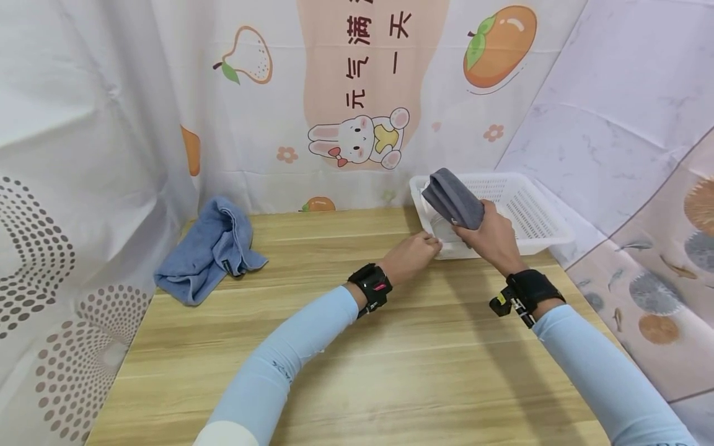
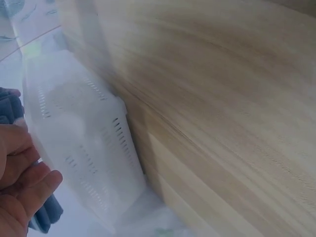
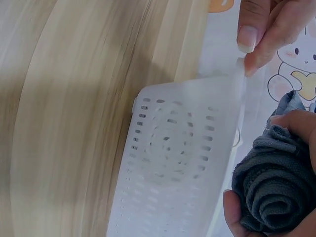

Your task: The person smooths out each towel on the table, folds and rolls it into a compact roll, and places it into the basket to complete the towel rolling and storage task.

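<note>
A dark grey towel (image 1: 453, 197), rolled up tightly, is in my right hand (image 1: 493, 238), which grips its lower end over the near left part of a white plastic basket (image 1: 537, 212). The spiral end of the roll shows in the right wrist view. With thumb and fingers, my left hand (image 1: 411, 256) pinches the basket's rim at the near left corner; the right wrist view shows those fingertips (image 3: 248, 40) on the edge. Most of the basket's inside on the left is hidden behind the towel and right hand.
A crumpled blue towel (image 1: 207, 255) lies at the back left of the wooden table (image 1: 357, 353). A printed curtain (image 1: 268, 124) hangs right behind the table, and more cloth (image 1: 652, 248) closes off the right side next to the basket.
</note>
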Action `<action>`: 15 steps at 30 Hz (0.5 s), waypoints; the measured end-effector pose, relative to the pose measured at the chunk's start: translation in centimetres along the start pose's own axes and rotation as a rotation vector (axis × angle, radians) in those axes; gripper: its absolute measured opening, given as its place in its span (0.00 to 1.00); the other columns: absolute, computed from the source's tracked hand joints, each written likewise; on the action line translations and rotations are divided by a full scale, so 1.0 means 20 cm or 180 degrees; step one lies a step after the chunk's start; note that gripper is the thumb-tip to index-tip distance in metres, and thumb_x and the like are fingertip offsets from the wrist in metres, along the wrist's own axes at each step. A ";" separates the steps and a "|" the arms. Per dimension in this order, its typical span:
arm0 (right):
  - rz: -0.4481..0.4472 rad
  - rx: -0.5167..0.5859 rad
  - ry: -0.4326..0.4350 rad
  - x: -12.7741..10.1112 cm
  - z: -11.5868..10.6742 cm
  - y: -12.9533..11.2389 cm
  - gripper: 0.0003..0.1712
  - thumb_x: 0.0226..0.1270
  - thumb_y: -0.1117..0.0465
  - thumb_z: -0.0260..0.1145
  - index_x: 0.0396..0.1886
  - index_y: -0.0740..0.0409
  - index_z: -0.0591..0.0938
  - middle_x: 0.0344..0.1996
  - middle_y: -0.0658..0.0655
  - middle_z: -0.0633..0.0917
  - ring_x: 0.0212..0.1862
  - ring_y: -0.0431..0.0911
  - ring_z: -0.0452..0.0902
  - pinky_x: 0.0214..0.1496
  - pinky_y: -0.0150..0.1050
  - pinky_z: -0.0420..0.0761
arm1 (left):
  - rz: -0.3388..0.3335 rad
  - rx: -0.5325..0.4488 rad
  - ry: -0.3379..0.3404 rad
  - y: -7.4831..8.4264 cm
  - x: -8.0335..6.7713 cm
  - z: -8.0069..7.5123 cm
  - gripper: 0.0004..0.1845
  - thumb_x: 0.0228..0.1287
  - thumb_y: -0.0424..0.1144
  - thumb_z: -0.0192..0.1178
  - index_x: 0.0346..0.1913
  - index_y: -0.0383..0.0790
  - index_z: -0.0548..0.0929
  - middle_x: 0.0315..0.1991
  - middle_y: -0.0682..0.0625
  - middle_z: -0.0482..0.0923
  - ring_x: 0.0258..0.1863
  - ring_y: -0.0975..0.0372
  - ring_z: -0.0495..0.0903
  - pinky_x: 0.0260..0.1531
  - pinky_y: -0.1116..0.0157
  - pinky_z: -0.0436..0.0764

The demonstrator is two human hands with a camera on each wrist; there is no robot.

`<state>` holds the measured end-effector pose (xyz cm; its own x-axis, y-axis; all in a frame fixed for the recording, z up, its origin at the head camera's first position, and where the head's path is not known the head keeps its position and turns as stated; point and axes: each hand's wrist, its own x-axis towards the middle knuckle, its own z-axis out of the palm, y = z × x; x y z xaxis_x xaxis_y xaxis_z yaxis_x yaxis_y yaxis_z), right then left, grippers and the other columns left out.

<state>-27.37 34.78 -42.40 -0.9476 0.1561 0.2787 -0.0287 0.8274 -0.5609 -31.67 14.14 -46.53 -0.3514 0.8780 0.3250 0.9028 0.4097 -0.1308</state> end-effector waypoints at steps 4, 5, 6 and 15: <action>0.0001 -0.0042 -0.0017 0.00 0.00 0.03 0.50 0.66 0.45 0.72 0.75 0.69 0.62 0.53 0.78 0.79 0.48 0.67 0.79 0.43 0.60 0.78 | 0.0009 0.0109 0.0022 0.00 -0.01 0.00 0.15 0.79 0.29 0.53 0.59 0.37 0.84 0.57 0.48 0.84 0.57 0.58 0.81 0.59 0.69 0.76; 0.0000 -0.0047 -0.0017 0.00 0.00 0.03 0.50 0.66 0.45 0.71 0.75 0.69 0.61 0.53 0.78 0.79 0.48 0.67 0.79 0.43 0.60 0.78 | 0.0011 0.0122 0.0033 0.00 0.00 0.00 0.15 0.78 0.28 0.53 0.59 0.37 0.85 0.57 0.48 0.84 0.57 0.58 0.81 0.60 0.69 0.75; 0.0001 -0.0047 -0.0014 0.00 -0.01 0.04 0.49 0.67 0.45 0.71 0.75 0.69 0.61 0.53 0.78 0.79 0.48 0.67 0.79 0.43 0.60 0.78 | 0.0014 0.0127 0.0045 0.00 -0.01 0.00 0.14 0.78 0.28 0.54 0.59 0.38 0.85 0.57 0.48 0.84 0.57 0.58 0.81 0.60 0.69 0.75; -0.0019 -0.0032 0.0001 0.00 -0.02 0.06 0.50 0.68 0.45 0.70 0.77 0.70 0.59 0.54 0.79 0.78 0.50 0.68 0.78 0.46 0.61 0.77 | -0.0018 0.0076 0.0036 0.00 -0.01 0.00 0.15 0.78 0.28 0.53 0.59 0.38 0.85 0.57 0.48 0.84 0.58 0.58 0.80 0.60 0.70 0.75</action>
<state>-27.37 35.93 -42.70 -0.9473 0.1512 0.2824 -0.0312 0.8337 -0.5513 -31.54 14.04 -46.55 -0.3536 0.8729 0.3363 0.8946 0.4206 -0.1511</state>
